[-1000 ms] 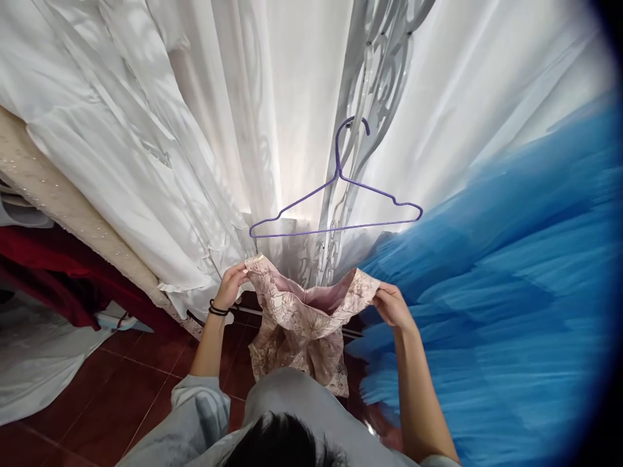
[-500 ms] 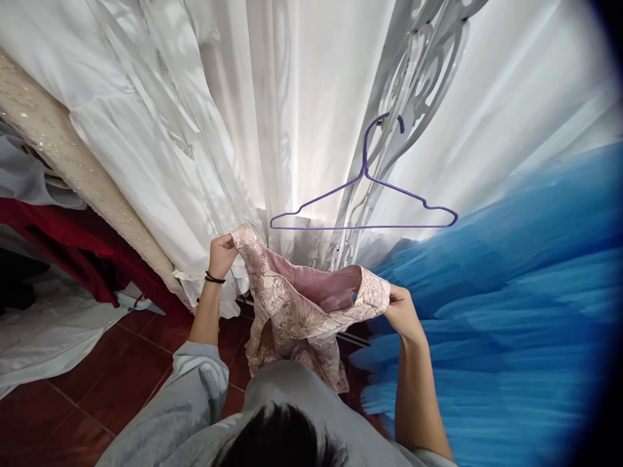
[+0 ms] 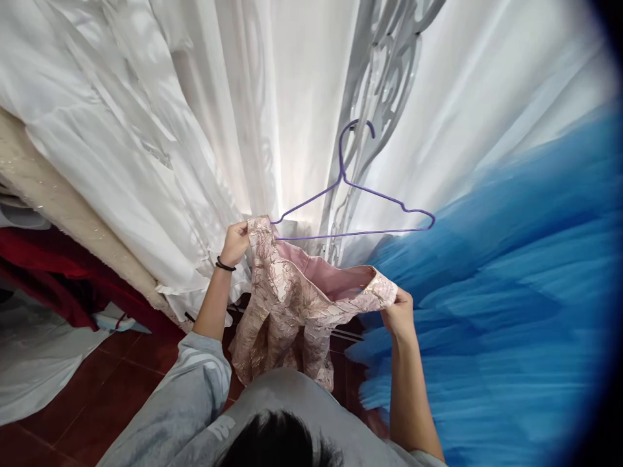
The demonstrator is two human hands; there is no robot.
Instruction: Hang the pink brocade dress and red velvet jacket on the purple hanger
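Note:
A pink and gold brocade dress (image 3: 280, 279) with a plain pink lining hangs between my two hands in the head view. My left hand (image 3: 235, 242), with a dark band at the wrist, is closed on one shoulder of it. The other shoulder is gripped by my right hand (image 3: 399, 314), which sits lower. A purple hanger (image 3: 372, 189) hangs by its hook just beyond the dress. Its left end is hidden behind or inside the dress's left shoulder; I cannot tell which. The right end of the hanger is free of cloth.
The hanger's hook is on an ornate white metal frame (image 3: 384, 97) before white drapery. Blue tulle (image 3: 491, 305) fills the right side. White garments (image 3: 121, 143), a glittery beige cloth (image 3: 73, 201) and red fabric (image 3: 53, 272) are at left. Below lies a red tiled floor (image 3: 107, 389).
My left hand has moved right and slightly up, bringing the dress's left shoulder over the hanger's left end. In view, the hanger and the frame have shifted left.

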